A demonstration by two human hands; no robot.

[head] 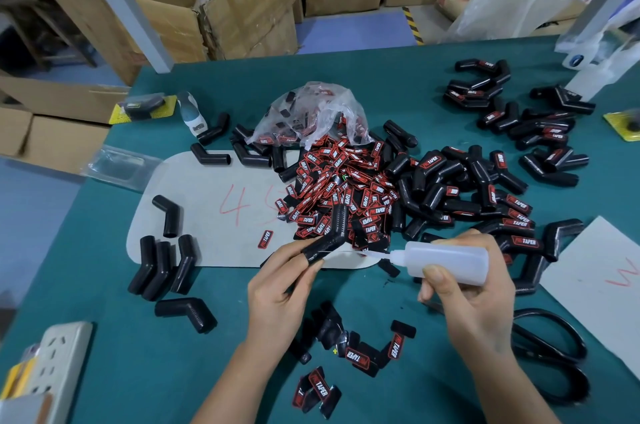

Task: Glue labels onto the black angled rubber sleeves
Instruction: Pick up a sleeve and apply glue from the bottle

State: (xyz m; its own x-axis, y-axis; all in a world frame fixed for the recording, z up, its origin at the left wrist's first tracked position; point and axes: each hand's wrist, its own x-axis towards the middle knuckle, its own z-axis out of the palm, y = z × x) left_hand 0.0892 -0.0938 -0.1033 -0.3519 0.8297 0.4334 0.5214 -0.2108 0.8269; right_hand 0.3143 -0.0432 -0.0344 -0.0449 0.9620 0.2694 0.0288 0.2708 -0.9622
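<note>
Pinching one black angled rubber sleeve by its lower end, the left hand had thumb and fingers curled around it, so the bent piece rose up and away from the fingertips, over the near edge of the heap of red-and-black labels. The right hand gripped a translucent glue bottle lying sideways, fingers wrapped round its body, thumb on the near side. Its nozzle pointed left at the held sleeve, the tip just beside the left fingertips; whether it touched the rubber I could not tell. More sleeves lay scattered on the green table, some on a pale card with red writing, and labelled ones were piled to the right. A few loose labels sat near the wrists.
</note>
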